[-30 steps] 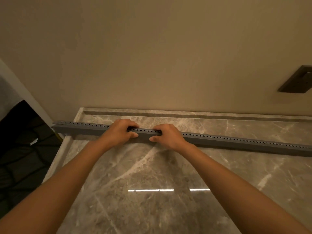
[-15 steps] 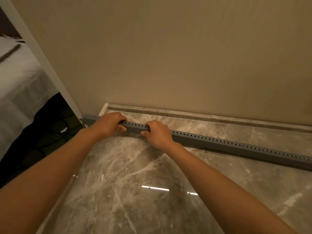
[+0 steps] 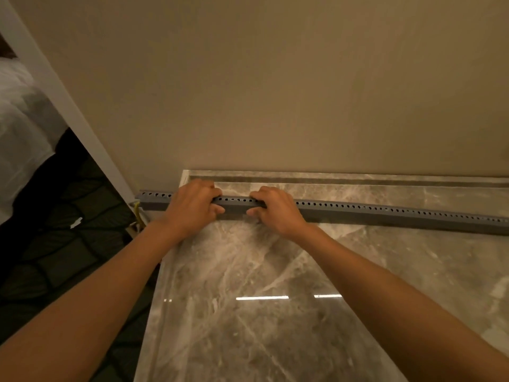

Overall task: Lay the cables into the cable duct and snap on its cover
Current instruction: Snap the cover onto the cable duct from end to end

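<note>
- Grey perforated cable duct [image 3: 385, 213]: lies lengthwise on the marble worktop [image 3: 248, 299], near and roughly parallel to the beige wall [image 3: 275, 92]. Its left end juts past the worktop's left edge and its right end runs out of view.
- Left hand [image 3: 190, 208]: grasps the duct close to its left end, with the fingers [image 3: 208, 188] curled over the top and the thumb on the near face.
- Right hand [image 3: 275, 209]: grasps the duct just beside the left hand. Its fingers [image 3: 260, 193] are curled over the top row of holes, and the thumb presses the near face.
- Cables: none can be made out inside the duct. Whether a cover is fitted cannot be told.
- Surroundings: white bed [image 3: 22, 128] at far left, above dark patterned floor [image 3: 63, 244].
</note>
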Tool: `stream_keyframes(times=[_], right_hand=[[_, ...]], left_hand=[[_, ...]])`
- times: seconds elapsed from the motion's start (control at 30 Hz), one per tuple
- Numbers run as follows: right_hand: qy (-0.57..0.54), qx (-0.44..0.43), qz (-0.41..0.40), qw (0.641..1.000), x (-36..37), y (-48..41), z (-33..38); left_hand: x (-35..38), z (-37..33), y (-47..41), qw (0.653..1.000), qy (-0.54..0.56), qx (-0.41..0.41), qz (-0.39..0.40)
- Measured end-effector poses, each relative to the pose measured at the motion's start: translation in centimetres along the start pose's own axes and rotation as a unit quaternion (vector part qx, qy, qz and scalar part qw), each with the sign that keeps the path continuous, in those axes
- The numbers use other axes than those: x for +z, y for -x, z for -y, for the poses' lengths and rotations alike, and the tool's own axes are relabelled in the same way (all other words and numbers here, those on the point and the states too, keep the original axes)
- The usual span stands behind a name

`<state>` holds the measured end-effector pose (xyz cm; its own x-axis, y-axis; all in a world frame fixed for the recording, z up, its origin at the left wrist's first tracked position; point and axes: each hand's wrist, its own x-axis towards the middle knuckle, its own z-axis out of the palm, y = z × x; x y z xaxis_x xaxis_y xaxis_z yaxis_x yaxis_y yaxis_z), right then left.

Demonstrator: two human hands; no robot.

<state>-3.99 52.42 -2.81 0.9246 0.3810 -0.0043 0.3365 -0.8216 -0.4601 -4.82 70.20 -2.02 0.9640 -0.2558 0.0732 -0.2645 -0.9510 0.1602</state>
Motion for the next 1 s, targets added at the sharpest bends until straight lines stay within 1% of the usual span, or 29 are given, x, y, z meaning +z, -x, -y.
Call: stream_keyframes(times=[0.2, 0.3, 0.37, 0.53, 0.63, 0.73, 0.87, 1.0], right_hand=[[0.012, 0.015, 0.043, 0.999, -0.4, -1.3, 1.0], [-0.006, 0.011, 0.036, 0.999, 0.4, -1.5, 2.4], [-0.011, 0.003, 0.026, 1.000, 1.1, -1.8, 3.4], [-0.023, 0.018, 0.026, 0.999, 1.3, -2.3, 4.1], [-0.038, 0.011, 0.038, 0.999, 1.5, -2.7, 4.8], [-0.050, -0.005, 0.037, 0.998, 1.9, -3.1, 5.4], [-0.035, -0.015, 0.028, 0.999, 2.1, -3.2, 5.3], [-0.022, -0.020, 0.022, 0.999, 2.2, -3.3, 5.2]], left_hand=[[-0.3, 1.4, -0.6, 0.996, 0.081, 0.007, 0.032], [-0.4, 1.9, -0.5, 0.989, 0.139, 0.011, 0.040], [-0.8, 3.4, 0.0, 0.986, 0.161, -0.005, 0.041], [-1.8, 8.4, 1.6, 0.983, 0.162, -0.087, 0.015], [-1.8, 9.7, 2.1, 0.974, 0.192, -0.117, 0.009], [-1.7, 10.0, 2.1, 0.971, 0.209, -0.119, 0.011], [-1.9, 10.0, 2.0, 0.975, 0.198, -0.101, 0.010], [-1.8, 9.9, 2.0, 0.976, 0.190, -0.102, -0.003]])
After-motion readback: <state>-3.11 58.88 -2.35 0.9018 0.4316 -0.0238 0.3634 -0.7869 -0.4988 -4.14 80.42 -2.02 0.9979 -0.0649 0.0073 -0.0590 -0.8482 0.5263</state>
